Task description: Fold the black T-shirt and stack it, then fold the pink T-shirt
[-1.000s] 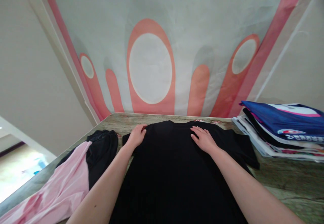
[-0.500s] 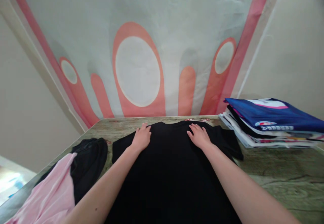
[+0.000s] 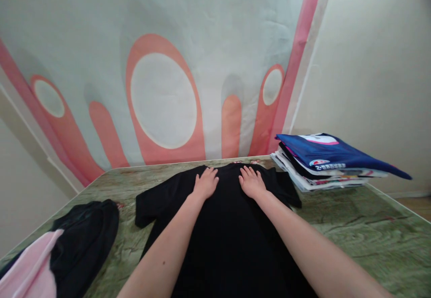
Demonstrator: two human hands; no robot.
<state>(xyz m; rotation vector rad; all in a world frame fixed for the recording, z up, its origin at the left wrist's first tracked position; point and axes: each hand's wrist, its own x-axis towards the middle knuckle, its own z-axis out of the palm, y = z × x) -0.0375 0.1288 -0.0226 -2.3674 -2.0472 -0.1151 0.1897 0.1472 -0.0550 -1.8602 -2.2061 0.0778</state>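
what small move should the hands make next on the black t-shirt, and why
I'd probably slide the right hand outward and smooth the sleeve on that side: it looks narrower and more bunched than the opposite sleeve, which lies spread wide. The left hand rests flat near the collar, so it could steady the black t-shirt.

From my end, I see both arms bare from the fingertips to the near edge of my view. The left hand (image 3: 206, 184) and right hand (image 3: 252, 183) have slender fingers (image 3: 248, 171) at the far end. The left forearm (image 3: 177, 235) carries one small, dark, round spot (image 3: 164, 263); the right forearm (image 3: 292, 230) looks plain, broadening toward the near right. The fingernails are too small for me to make out.
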